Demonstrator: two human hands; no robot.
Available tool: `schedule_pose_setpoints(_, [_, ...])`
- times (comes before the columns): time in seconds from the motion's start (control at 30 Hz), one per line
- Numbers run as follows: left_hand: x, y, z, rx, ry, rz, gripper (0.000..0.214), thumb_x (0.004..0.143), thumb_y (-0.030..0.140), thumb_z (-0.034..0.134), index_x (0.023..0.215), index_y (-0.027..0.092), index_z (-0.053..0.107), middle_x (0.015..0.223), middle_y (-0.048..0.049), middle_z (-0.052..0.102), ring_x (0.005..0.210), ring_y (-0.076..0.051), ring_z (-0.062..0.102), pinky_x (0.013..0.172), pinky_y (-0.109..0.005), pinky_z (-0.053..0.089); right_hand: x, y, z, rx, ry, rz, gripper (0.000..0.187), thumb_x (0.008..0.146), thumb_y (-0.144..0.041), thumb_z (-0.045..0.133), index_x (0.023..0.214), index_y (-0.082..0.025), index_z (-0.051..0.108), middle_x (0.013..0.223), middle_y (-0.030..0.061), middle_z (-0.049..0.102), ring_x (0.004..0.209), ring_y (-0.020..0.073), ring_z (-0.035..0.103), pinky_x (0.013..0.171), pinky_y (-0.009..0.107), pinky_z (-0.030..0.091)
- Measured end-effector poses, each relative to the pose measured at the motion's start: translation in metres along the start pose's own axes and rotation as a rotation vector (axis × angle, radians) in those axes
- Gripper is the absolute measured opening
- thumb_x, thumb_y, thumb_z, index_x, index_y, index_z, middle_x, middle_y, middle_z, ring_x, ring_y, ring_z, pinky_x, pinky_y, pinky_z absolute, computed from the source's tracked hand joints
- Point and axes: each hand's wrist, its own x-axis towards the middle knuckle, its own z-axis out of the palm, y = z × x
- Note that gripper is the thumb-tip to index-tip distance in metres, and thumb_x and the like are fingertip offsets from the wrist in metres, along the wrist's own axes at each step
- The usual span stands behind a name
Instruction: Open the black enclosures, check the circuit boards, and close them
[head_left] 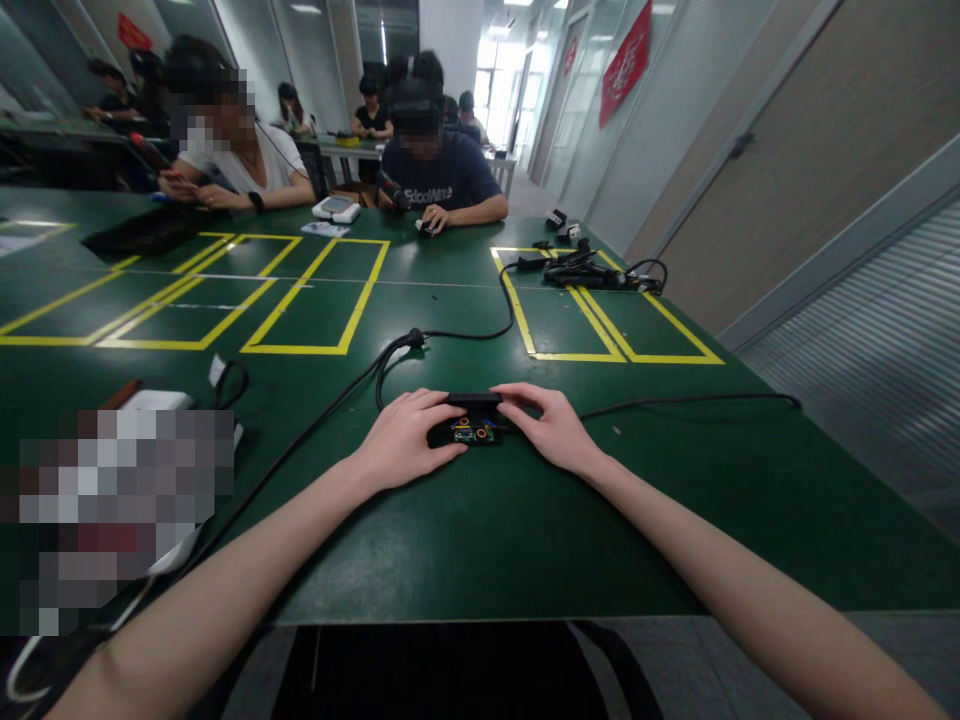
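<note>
A small black device with an exposed circuit board of coloured parts lies on the green table in front of me. My left hand rests on its left side with fingers curled over it. My right hand grips its right side, fingers laid across the top edge. Both hands press on the device from either side.
A black cable runs across the table past yellow taped rectangles. A pile of black cables and adapters lies at the far right. A white object sits at my left. Other people sit at the table's far end.
</note>
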Motion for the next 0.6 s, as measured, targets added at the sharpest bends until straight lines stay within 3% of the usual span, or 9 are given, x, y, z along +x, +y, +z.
schedule_pose_setpoints(0.2, [-0.0005, 0.001, -0.0015, -0.03, 0.023, 0.023, 0.038, 0.083, 0.029, 0.083, 0.12, 0.021, 0.074, 0.137, -0.0124, 0.068, 0.121, -0.031, 0.066, 0.102, -0.05, 0.056, -0.0005, -0.0009, -0.0005, 0.044, -0.003, 0.029, 0.028, 0.09, -0.035, 0.067, 0.11, -0.019, 0.08, 0.097, 0.0063, 0.08, 0.085, 0.0215, 0.074, 0.084, 0.038, 0.062])
schedule_pose_setpoints(0.6, [-0.0015, 0.0026, -0.0018, 0.014, -0.016, -0.002, 0.039, 0.089, 0.034, 0.079, 0.126, 0.024, 0.075, 0.135, -0.0127, 0.068, 0.12, -0.031, 0.065, 0.101, -0.05, 0.057, -0.0008, 0.0001, -0.001, 0.085, 0.025, 0.064, 0.027, 0.088, -0.035, 0.07, 0.108, -0.019, 0.08, 0.091, 0.0052, 0.08, 0.081, 0.021, 0.073, 0.081, 0.037, 0.061])
